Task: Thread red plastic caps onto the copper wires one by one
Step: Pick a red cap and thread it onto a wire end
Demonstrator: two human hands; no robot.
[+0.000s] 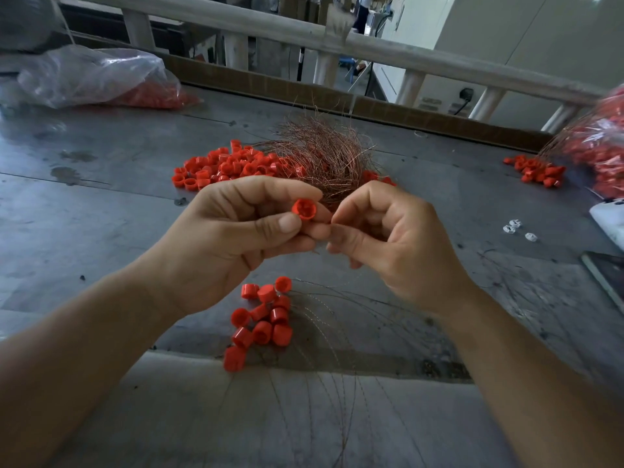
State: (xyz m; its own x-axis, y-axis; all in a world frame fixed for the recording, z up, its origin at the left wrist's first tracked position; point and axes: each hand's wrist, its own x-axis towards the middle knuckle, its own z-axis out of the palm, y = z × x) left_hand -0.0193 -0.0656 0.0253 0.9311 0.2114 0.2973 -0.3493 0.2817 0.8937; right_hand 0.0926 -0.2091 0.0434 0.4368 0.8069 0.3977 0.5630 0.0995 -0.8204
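Okay, L hand (236, 231) pinches red cap (304, 209) open-side up so R hand (388, 238), fingertips pinched on prob. a copper wire tip, can feed it.

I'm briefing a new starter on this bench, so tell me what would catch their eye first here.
Two hands meet mid-frame: the left hand pinches a red cap, hollow side showing, and the right hand, fingers pinched, is right beside it. Behind them a tangle of copper wire sits against a heap of red caps on the grey table. A smaller cluster of caps lies nearer the person.
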